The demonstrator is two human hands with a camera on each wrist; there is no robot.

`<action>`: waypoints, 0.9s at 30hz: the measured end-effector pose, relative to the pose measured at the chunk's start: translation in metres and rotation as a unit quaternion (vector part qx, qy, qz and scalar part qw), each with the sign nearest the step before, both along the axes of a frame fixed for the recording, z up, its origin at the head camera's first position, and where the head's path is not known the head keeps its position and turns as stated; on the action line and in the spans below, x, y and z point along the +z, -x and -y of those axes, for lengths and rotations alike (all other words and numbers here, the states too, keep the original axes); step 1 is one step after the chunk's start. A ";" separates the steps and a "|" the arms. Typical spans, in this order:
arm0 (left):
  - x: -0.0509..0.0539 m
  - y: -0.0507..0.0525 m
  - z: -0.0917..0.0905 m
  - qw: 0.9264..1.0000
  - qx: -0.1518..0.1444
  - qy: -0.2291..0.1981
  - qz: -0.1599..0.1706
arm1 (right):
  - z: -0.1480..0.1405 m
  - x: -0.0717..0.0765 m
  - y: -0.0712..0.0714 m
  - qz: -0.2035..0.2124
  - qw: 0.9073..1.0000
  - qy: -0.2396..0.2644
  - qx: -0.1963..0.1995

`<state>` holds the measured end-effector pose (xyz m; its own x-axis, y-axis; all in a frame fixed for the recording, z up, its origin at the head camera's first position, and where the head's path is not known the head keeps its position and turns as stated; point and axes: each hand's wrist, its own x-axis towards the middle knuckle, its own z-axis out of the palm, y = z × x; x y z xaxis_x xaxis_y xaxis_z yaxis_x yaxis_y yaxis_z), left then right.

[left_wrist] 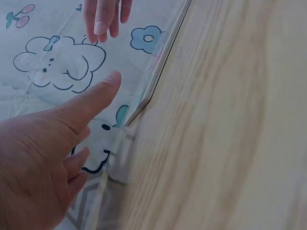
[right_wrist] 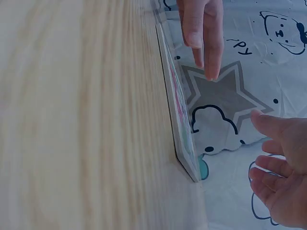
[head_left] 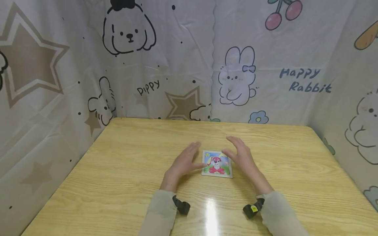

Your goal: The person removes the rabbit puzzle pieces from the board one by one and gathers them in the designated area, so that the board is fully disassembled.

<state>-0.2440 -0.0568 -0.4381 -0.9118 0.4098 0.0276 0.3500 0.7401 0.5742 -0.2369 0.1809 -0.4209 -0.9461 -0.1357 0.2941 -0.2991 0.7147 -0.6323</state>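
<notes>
A small square picture board with a pale border lies flat on the table, printed with a pink long-eared cartoon animal on blue and green. To its left hovers my left hand, fingers extended and thumb reaching near the board's left edge. On the other side is my right hand, its thumb and fingers spread around the upper right corner. Both wrist views show the board edge-on: the left hand and the right hand hold nothing there. Whether a thumb touches the board, I cannot tell.
The light wooden table extends around the board on all sides. Behind it and at both sides hangs a patterned cloth with cartoon animals and stars. Each wrist carries a black camera, one on the left and one on the right.
</notes>
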 end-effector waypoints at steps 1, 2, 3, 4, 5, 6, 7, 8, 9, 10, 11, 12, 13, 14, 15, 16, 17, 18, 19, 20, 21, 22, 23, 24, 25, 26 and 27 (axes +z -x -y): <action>-0.001 0.000 0.000 1.000 -0.001 -0.004 0.005 | 0.001 -0.001 0.001 0.002 1.000 0.002 0.002; -0.002 0.001 0.000 1.000 -0.003 -0.005 0.009 | 0.002 -0.002 0.001 0.004 1.000 0.002 0.004; -0.003 0.001 0.000 1.000 -0.004 -0.007 0.014 | 0.004 -0.002 0.002 0.007 1.000 0.003 0.007; -0.004 0.001 0.000 1.000 -0.005 -0.008 0.019 | 0.005 -0.003 0.002 0.011 1.000 0.001 0.010; -0.005 0.001 0.000 1.000 -0.007 -0.007 0.025 | 0.006 -0.004 0.003 0.018 1.000 0.000 0.012; -0.005 0.001 0.000 1.000 -0.009 -0.007 0.030 | 0.007 -0.005 0.004 0.027 1.000 -0.001 0.015; -0.006 0.002 0.000 0.999 -0.011 -0.005 0.033 | 0.009 -0.005 0.004 0.036 0.999 -0.001 0.018; -0.007 0.002 0.000 0.999 -0.014 -0.004 0.037 | 0.010 -0.006 0.005 0.044 0.999 -0.003 0.022; -0.007 0.002 0.000 0.999 -0.018 -0.002 0.040 | 0.011 -0.006 0.006 0.051 0.998 -0.004 0.027; -0.007 0.003 -0.001 0.999 -0.020 0.002 0.043 | 0.012 -0.007 0.008 0.057 0.998 -0.006 0.034; -0.007 0.003 -0.001 0.999 -0.023 0.005 0.045 | 0.013 -0.007 0.009 0.067 0.997 -0.006 0.038; -0.008 0.004 -0.001 0.999 -0.026 0.008 0.047 | 0.014 -0.008 0.011 0.071 0.996 -0.009 0.045; -0.008 0.004 -0.001 0.998 -0.028 0.010 0.048 | 0.015 -0.009 0.012 0.078 0.996 -0.009 0.050; -0.008 0.004 -0.002 0.998 -0.030 0.014 0.049 | 0.016 -0.009 0.014 0.081 0.995 -0.010 0.055; -0.008 0.004 -0.002 0.998 -0.032 0.019 0.051 | 0.017 -0.010 0.015 0.083 0.995 -0.013 0.060; -0.008 0.004 -0.002 0.998 -0.033 0.022 0.053 | 0.018 -0.011 0.016 0.083 0.994 -0.017 0.064; -0.008 0.004 -0.002 0.998 -0.035 0.025 0.053 | 0.019 -0.012 0.018 0.083 0.994 -0.020 0.067; -0.009 0.005 -0.003 0.998 -0.036 0.028 0.052 | 0.020 -0.013 0.019 0.078 0.994 -0.025 0.072; -0.009 0.005 -0.003 0.997 -0.038 0.032 0.052 | 0.021 -0.014 0.020 0.075 0.994 -0.029 0.077; -0.010 0.005 -0.003 0.997 -0.039 0.036 0.051 | 0.022 -0.014 0.021 0.069 0.994 -0.035 0.082; -0.010 0.005 -0.003 0.997 -0.040 0.041 0.050 | 0.023 -0.015 0.022 0.065 0.993 -0.040 0.087; -0.010 0.005 -0.003 0.997 -0.041 0.045 0.048 | 0.024 -0.015 0.023 0.062 0.993 -0.043 0.092; -0.010 0.005 -0.004 0.997 -0.042 0.049 0.047 | 0.024 -0.016 0.024 0.061 0.992 -0.049 0.096; -0.010 0.005 -0.004 0.997 -0.043 0.051 0.046 | 0.025 -0.016 0.024 0.060 0.992 -0.054 0.101; -0.010 0.006 -0.004 0.997 -0.044 0.053 0.046 | 0.025 -0.016 0.025 0.064 0.991 -0.056 0.101; -0.010 0.006 -0.004 0.996 -0.045 0.055 0.045 | 0.026 -0.016 0.026 0.069 0.991 -0.058 0.102; -0.010 0.006 -0.005 0.996 -0.045 0.056 0.045 | 0.026 -0.017 0.027 0.074 0.990 -0.061 0.104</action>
